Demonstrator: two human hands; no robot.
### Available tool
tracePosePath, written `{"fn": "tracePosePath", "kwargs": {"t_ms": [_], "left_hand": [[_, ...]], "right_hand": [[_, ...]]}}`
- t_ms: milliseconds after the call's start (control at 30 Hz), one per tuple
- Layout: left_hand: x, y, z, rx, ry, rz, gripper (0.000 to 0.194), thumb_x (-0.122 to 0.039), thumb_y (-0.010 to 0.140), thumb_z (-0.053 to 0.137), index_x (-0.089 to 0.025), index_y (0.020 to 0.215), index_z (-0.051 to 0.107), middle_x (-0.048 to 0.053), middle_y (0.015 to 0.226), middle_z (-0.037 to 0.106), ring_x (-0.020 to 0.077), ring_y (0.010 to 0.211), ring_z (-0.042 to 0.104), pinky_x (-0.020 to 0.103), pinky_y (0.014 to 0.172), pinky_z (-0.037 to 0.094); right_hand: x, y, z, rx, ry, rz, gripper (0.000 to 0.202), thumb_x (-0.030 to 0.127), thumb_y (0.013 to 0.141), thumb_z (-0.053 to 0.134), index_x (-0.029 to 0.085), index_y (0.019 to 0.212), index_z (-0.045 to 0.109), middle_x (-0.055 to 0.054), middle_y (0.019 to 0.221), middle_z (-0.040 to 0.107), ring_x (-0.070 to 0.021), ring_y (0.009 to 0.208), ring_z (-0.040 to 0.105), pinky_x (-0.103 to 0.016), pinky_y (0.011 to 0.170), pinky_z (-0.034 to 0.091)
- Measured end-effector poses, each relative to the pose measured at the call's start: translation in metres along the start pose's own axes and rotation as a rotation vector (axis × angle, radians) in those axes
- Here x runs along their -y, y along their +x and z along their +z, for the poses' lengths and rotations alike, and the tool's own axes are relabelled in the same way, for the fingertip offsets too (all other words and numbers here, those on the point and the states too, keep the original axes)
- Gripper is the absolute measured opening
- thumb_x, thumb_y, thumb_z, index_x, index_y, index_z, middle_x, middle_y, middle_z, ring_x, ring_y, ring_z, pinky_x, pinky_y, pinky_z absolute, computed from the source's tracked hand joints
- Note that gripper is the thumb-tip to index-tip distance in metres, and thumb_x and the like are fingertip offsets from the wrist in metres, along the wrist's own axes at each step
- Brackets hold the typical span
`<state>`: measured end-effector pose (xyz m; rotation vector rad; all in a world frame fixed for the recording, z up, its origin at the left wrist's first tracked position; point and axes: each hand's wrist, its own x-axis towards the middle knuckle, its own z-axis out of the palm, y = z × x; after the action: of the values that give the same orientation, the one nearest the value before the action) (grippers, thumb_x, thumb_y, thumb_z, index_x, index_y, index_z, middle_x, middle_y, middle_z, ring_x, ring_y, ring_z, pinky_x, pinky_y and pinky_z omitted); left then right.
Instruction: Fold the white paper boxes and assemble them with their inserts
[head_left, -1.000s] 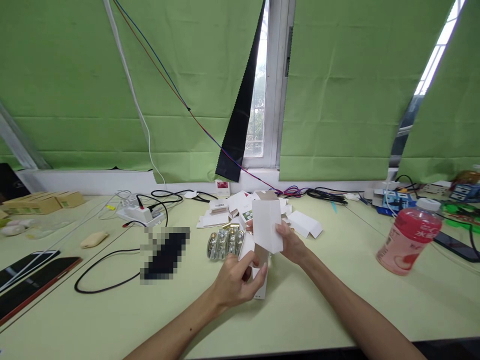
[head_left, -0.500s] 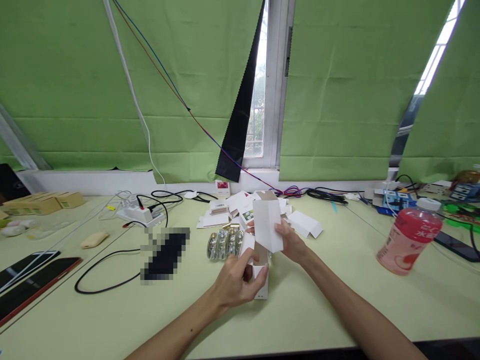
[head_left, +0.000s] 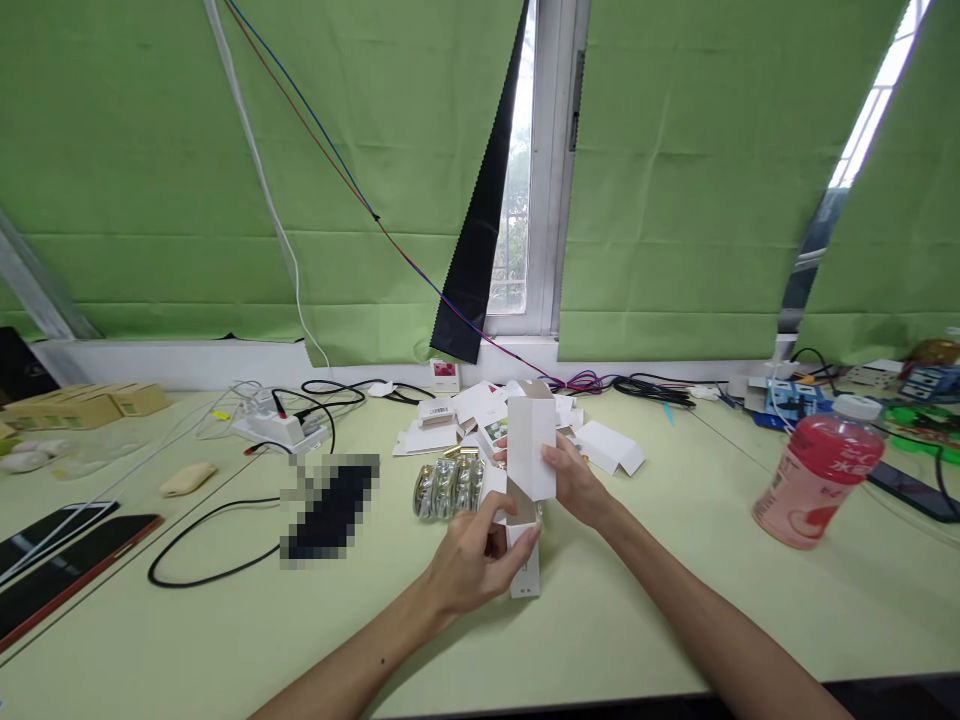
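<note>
A small white box [head_left: 526, 578] stands upright on the table in front of me, its top open. Around its upper part are the fingers of my left hand [head_left: 469, 565], thumb on the near side. My right hand [head_left: 581, 482] grips a folded white cardboard insert [head_left: 530, 448], whose lower end is at the box's mouth. How far it reaches inside is hidden. Several small clear glass bottles [head_left: 446, 490] lie in a row just beyond my left hand, with gold-coloured caps [head_left: 463, 453] by them.
Behind my hands lies a pile of white boxes and folded cards [head_left: 480, 405]. A pink drink bottle [head_left: 817, 475] stands at right. At left are a power strip [head_left: 281, 430], a cable, a blurred dark device [head_left: 334, 510], phones [head_left: 71, 575] and brown cartons [head_left: 82, 405].
My right hand and the cardboard insert have shifted slightly left, and the insert now stands straighter over the box. The box has turned a little; my left hand keeps its hold.
</note>
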<state>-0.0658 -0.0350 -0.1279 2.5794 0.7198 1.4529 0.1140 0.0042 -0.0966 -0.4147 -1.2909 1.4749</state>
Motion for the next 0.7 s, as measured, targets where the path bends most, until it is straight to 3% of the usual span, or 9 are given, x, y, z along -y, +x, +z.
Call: {"fn": "tracePosePath", "kwargs": {"t_ms": [167,467,700], "left_hand": [[0.001,-0.002,0.000,-0.011,-0.003,-0.046,0.021,-0.025,0.093,0.063,-0.023,0.101,0.044,-0.013,0.050,0.049,0.0060,0.032,0.047,0.015,0.036,0.035],[0.003,-0.003,0.003,-0.085,-0.002,-0.068,0.027,-0.025,0.089,0.069,-0.022,0.102,0.045,-0.013,0.048,0.049,0.0061,0.033,0.047,0.014,0.038,0.036],[0.001,-0.002,0.001,-0.075,-0.015,-0.090,0.029,-0.024,0.088,0.070,-0.023,0.099,0.043,-0.014,0.048,0.049,0.0055,0.034,0.047,0.012,0.039,0.036]], "right_hand": [[-0.001,-0.001,0.002,-0.002,-0.013,0.001,0.060,0.055,0.074,0.080,0.021,0.117,0.055,-0.013,0.124,0.071,-0.0295,0.109,0.070,-0.036,0.081,0.060],[-0.012,-0.001,-0.004,-0.021,-0.092,-0.040,0.048,0.053,0.081,0.075,0.024,0.113,0.053,-0.011,0.122,0.071,-0.0285,0.112,0.069,-0.039,0.087,0.058],[-0.015,-0.001,-0.002,-0.003,-0.121,-0.074,0.050,0.048,0.084,0.075,0.024,0.120,0.049,-0.011,0.121,0.071,-0.0269,0.107,0.071,-0.035,0.078,0.059]]}}
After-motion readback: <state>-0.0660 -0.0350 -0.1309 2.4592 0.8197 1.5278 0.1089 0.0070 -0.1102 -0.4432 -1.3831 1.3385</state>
